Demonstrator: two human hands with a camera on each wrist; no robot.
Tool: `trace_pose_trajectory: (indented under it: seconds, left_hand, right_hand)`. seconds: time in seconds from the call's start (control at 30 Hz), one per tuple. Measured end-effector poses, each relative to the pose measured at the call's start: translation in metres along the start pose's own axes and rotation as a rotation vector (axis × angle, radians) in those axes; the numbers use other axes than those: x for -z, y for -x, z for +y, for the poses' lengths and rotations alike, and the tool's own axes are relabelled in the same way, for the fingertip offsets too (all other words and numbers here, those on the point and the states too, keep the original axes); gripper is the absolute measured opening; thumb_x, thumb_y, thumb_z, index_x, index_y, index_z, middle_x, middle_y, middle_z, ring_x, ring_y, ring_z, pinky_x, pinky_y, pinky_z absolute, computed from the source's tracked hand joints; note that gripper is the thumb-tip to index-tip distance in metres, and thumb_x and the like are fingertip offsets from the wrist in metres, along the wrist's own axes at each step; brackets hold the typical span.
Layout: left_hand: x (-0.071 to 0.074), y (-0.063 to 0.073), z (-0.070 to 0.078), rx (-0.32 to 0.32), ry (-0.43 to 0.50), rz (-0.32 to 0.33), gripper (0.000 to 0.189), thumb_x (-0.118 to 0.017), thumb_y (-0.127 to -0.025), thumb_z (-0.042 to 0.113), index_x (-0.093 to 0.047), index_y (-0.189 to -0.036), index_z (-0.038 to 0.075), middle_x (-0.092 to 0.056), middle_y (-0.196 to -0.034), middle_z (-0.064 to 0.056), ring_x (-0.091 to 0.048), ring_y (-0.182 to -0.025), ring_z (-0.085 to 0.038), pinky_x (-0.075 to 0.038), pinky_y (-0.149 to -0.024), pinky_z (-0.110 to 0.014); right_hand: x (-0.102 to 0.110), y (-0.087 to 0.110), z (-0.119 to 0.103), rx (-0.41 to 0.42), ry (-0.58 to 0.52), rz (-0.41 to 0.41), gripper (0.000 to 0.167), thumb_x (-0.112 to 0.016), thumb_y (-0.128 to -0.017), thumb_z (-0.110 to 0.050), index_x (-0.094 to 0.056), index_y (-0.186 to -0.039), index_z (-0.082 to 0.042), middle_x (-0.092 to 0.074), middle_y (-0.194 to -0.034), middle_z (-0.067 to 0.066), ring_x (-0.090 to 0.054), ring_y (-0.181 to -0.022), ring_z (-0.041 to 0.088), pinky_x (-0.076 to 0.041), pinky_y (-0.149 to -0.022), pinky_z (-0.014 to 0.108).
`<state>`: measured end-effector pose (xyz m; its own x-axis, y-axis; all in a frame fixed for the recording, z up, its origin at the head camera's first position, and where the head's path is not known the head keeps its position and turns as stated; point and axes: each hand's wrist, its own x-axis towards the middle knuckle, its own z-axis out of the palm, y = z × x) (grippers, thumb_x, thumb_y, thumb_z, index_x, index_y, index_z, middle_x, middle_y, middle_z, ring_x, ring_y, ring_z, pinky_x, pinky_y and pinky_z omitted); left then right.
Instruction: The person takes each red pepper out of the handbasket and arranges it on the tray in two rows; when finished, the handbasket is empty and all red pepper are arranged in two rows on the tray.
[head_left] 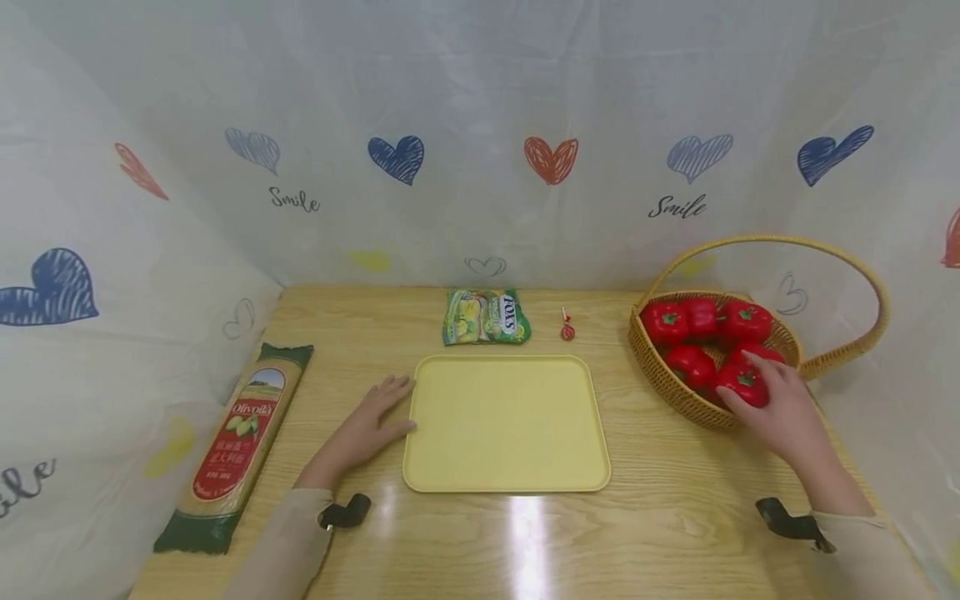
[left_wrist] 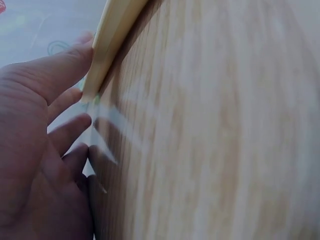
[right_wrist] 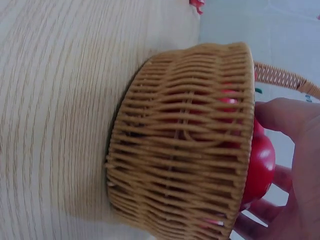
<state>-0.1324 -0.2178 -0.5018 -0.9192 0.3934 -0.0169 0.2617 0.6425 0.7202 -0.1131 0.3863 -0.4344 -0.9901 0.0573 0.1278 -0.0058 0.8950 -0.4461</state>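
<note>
A woven basket [head_left: 678, 392] with a tall hoop handle holds several glossy red bell peppers [head_left: 665, 322]. My right hand [head_left: 783, 408] reaches in over its near right rim and grips one red bell pepper [head_left: 742, 384], thumb on one side and fingers on the other. In the right wrist view, that pepper [right_wrist: 261, 160] sits at the basket's rim [right_wrist: 247, 125] between thumb and fingers. My left hand [head_left: 367, 425] rests at the left edge of a pale yellow tray [head_left: 506, 425], its fingers spread loosely. The left wrist view shows the thumb [left_wrist: 75, 60] against the tray's rim [left_wrist: 107, 45].
Behind the tray lie a green Fox's candy bag [head_left: 486, 317] and a small red lollipop [head_left: 567, 325]. A long Olivoilà pasta pack [head_left: 236, 442] lies along the table's left side. A white curtain [head_left: 472, 83] with printed hearts surrounds the wooden table [head_left: 660, 517].
</note>
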Motion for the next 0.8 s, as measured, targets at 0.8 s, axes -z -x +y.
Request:
trace_pose_trajectory:
  seconds: [0.8]
  left_hand:
    - [0.0014, -0.001, -0.0021, -0.049, 0.006, -0.036, 0.074, -0.067, -0.099, 0.033, -0.034, -0.158, 0.004, -0.024, -0.165, -0.019, -0.009, -0.155, -0.041, 0.0, -0.124, -0.06]
  right_hand:
    - [0.0019, -0.0033, 0.0034, 0.023, -0.041, -0.013, 0.063, -0.074, -0.094, -0.029, -0.048, -0.135, 0.012, -0.048, -0.129, 0.041, -0.045, -0.114, 0.059, -0.041, -0.091, 0.077]
